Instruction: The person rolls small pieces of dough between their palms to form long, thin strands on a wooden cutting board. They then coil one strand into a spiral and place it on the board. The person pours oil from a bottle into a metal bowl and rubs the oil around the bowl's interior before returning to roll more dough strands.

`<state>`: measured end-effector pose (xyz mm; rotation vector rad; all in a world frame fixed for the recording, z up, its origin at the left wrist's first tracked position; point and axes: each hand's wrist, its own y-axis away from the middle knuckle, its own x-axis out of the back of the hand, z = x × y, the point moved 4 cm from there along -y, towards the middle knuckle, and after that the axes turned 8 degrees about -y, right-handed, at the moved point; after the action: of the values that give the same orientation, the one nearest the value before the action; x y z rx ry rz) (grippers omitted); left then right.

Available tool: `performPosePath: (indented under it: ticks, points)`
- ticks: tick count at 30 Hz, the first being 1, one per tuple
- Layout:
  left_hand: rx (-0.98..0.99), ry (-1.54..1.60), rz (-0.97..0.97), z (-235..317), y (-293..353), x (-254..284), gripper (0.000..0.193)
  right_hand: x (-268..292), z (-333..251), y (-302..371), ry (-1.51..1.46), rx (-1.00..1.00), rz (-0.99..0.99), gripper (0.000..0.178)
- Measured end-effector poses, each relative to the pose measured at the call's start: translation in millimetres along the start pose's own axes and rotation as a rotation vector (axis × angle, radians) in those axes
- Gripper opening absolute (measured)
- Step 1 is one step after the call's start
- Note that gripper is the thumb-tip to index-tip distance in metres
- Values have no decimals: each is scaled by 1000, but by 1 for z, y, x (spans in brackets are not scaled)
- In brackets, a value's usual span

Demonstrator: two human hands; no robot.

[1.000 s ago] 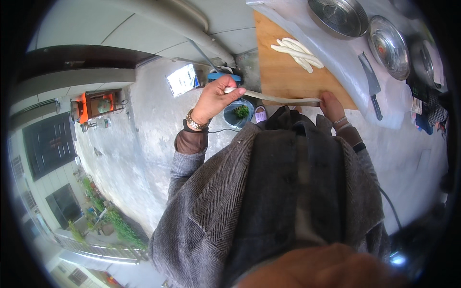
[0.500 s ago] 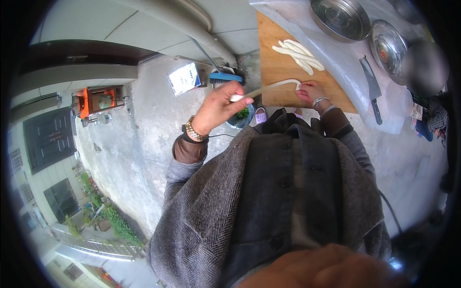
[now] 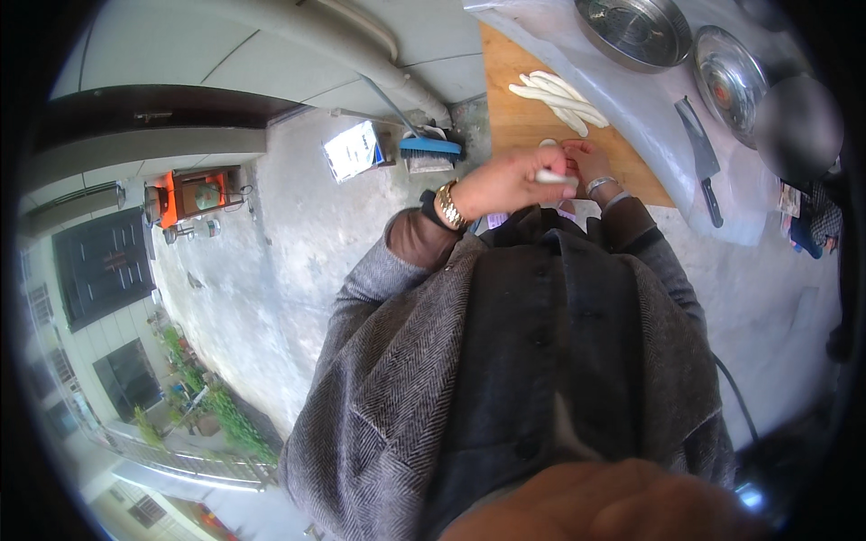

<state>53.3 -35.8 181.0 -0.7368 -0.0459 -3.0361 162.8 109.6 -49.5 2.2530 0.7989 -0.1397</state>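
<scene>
My left hand, with a gold watch at the wrist, is closed on a pale strip of dough, and a stub of it shows past the fingers. Right beside it is my right hand, wearing a silver bangle, its fingers pinched on the strip's other end and partly covered by the left. Both hands hover over the near edge of a wooden board. Farther up the board lies a small heap of twisted dough sticks.
Clear plastic sheeting covers the surface to the right. On it rest a cleaver, a round metal pan and a shiny metal dish. A blue broom and a white box stand on the floor at left.
My left hand has swung right to meet my right hand. The dough strip, stretched long between them before, is now drawn together with its ends close.
</scene>
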Motion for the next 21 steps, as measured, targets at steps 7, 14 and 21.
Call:
performPosePath:
  ticks: [7, 14, 21]
  points:
    - [74, 406, 15, -29, -73, 13, 15, 10, -8, 17, 176, 25, -184, 30]
    - [14, 140, 313, -56, -93, 43, 25, 35, 1, 17, 191, 176, 48, 30]
    - [222, 118, 400, -101, -31, 64, 26, 9, -14, 36, 729, 692, -69, 26]
